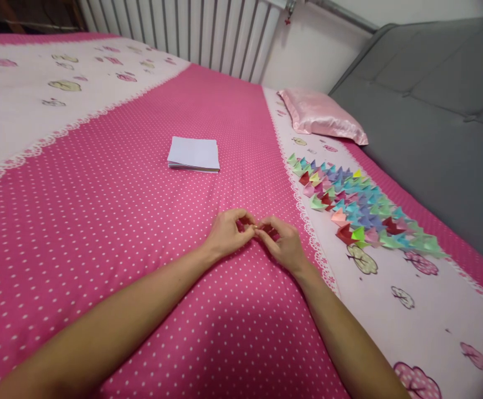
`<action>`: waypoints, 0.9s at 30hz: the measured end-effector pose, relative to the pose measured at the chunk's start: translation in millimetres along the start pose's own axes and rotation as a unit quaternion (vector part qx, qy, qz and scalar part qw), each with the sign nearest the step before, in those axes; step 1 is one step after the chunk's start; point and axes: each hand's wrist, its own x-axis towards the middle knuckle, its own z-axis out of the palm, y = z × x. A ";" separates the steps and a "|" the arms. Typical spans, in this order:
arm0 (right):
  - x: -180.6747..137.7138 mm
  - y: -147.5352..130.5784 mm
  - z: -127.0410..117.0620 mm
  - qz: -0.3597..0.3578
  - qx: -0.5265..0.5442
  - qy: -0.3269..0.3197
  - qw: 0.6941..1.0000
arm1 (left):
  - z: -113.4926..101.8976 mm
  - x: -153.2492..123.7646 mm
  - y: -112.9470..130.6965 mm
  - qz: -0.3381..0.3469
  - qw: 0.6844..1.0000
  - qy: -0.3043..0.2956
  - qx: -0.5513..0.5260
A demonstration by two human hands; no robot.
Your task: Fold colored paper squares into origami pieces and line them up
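My left hand [228, 233] and my right hand [282, 243] meet over the pink dotted bedsheet [112, 221], fingertips pinched together on a small red folded paper piece [263, 227], mostly hidden by the fingers. A stack of white square paper sheets [194, 154] lies farther ahead on the sheet. To the right, several folded paper pieces in green, blue, red, pink and yellow [360, 208] lie in rows on the pale strip of the sheet.
A pink satin pillow [322, 116] rests at the far right beside a grey padded headboard [432, 122]. A white radiator [208, 33] stands against the wall behind the bed.
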 end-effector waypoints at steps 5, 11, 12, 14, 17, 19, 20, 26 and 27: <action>-0.1 1.9 -0.2 -0.005 -0.002 -0.003 1.000 | -0.7 -0.1 1.4 0.023 1.000 -0.004 -0.009; -1.7 2.7 -0.4 -0.028 -0.044 -0.017 0.998 | 1.6 0.7 -3.3 0.034 0.999 0.011 0.002; -2.0 2.3 -0.4 -0.032 -0.057 -0.022 0.998 | 2.1 0.7 -3.9 0.036 0.999 0.014 0.006; -2.4 1.2 -0.4 -0.040 -0.079 -0.030 0.996 | 2.8 0.6 -4.5 0.038 0.999 0.017 0.011; -2.3 -1.0 -0.7 -0.051 -0.099 -0.040 0.993 | 3.0 0.3 -3.4 0.034 0.999 0.018 0.012; -1.9 -2.3 -1.2 -0.057 -0.107 -0.043 0.992 | 2.6 0.1 -1.8 0.029 0.999 0.020 0.011; -1.7 -2.6 -1.4 -0.058 -0.110 -0.045 0.991 | 2.4 0.1 -0.9 0.026 0.999 0.021 0.011; -1.4 -1.1 -1.5 -0.053 -0.104 -0.045 0.992 | 1.7 0.5 0.4 0.003 1.000 0.021 0.000; -1.5 -0.5 -1.4 -0.051 -0.102 -0.044 0.993 | 2.1 0.9 -0.8 -0.001 1.000 0.022 -0.002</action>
